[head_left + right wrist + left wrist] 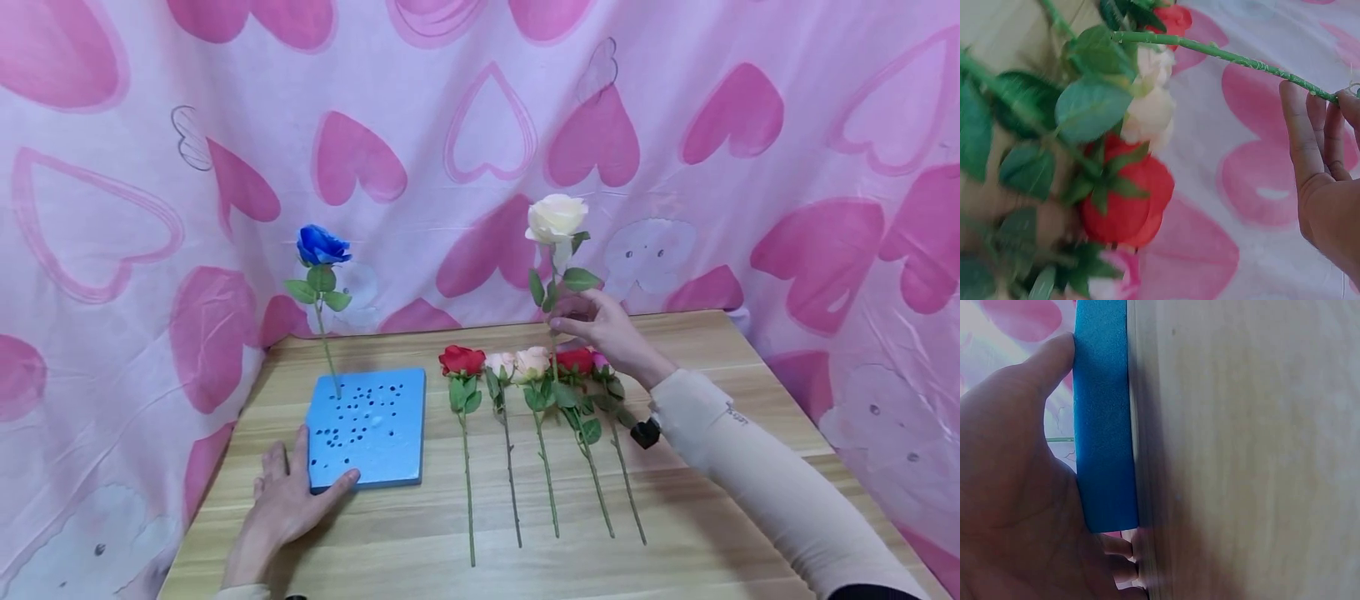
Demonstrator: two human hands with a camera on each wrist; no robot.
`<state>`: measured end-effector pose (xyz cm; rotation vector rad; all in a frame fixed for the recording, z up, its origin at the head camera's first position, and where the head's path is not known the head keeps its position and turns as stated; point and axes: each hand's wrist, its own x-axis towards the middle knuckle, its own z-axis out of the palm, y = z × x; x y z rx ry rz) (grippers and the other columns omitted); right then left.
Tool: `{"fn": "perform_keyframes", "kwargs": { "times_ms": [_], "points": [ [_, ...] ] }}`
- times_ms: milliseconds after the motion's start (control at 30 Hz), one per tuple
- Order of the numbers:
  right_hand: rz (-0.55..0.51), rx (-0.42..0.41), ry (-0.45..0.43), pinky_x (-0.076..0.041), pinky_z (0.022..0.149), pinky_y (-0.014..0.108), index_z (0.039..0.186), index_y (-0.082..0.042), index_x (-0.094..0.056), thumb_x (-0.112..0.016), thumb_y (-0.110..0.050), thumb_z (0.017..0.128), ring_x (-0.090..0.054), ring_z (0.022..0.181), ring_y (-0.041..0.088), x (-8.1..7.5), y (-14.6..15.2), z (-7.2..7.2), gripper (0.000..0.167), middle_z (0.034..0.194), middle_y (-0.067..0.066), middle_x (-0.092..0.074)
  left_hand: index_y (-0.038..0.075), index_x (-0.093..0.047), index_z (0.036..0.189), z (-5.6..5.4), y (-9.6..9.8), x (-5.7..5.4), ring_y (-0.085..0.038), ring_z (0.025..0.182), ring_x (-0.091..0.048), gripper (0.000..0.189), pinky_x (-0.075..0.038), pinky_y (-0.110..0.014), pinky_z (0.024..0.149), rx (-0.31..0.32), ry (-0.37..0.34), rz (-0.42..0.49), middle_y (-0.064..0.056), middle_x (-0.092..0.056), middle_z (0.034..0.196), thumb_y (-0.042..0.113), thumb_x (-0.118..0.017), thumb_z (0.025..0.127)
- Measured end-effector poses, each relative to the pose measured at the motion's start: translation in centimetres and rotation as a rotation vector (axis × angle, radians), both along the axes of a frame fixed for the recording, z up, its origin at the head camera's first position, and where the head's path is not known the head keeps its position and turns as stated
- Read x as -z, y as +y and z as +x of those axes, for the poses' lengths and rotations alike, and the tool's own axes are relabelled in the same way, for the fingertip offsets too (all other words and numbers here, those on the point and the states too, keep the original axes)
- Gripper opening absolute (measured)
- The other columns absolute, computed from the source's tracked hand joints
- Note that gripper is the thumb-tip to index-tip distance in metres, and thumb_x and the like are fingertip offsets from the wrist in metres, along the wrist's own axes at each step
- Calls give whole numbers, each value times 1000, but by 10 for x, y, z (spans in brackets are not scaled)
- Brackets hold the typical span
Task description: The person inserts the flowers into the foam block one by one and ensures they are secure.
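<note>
My right hand (609, 327) pinches the green stem (1229, 55) of a white rose (557, 218) between thumb and fingertips, the bloom upright. The stem's lower end hangs over the lying flowers. At the left, my left hand (288, 500) rests against the near left corner of a blue foam block (405, 446). Its thumb lies along the front edge and its fingers spread down the left side; the left wrist view shows the palm beside the block's edge. A blue rose (322, 247) stands in the block's far left part, leaning slightly left. Many small holes dot the block's top.
Several roses lie in a row on the wooden table (697, 500), blooms toward the back: a red rose (462, 360), a pale pink one (500, 365), a peach one (532, 363) and others. Heart-printed cloth (480, 125) hangs behind the table and at both sides.
</note>
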<state>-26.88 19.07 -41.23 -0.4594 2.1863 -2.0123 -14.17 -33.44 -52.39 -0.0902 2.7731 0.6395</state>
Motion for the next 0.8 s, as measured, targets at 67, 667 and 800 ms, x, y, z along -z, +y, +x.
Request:
{"fn": "perform_keyframes", "kwargs": {
  "times_ms": [67, 667, 800],
  "points": [
    [-1, -11, 1, -68, 90, 57, 154, -5, -55, -73, -4, 108, -74, 112, 33, -1, -8, -4, 50, 131, 24, -70, 3, 16, 175, 0, 1, 0, -71, 159, 16, 138, 5, -85, 125, -3, -1, 1, -51, 21, 169, 88, -58, 96],
    [-41, -77, 8, -67, 90, 62, 159, -3, -52, -70, -5, 110, -72, 116, 40, -3, -74, -27, 53, 127, 21, -72, 3, 14, 175, -1, 1, -2, -70, 161, 14, 137, 3, -85, 126, -4, 9, 1, -50, 18, 171, 88, -58, 96],
    [-44, -91, 9, -67, 92, 61, 153, -5, -58, -71, -6, 110, -71, 119, 41, -2, -87, -30, 45, 129, 21, -72, 3, 14, 176, 0, 1, -2, -70, 160, 14, 137, 4, -84, 126, -9, 5, 5, -51, 19, 170, 88, -58, 96]
  ]
}}
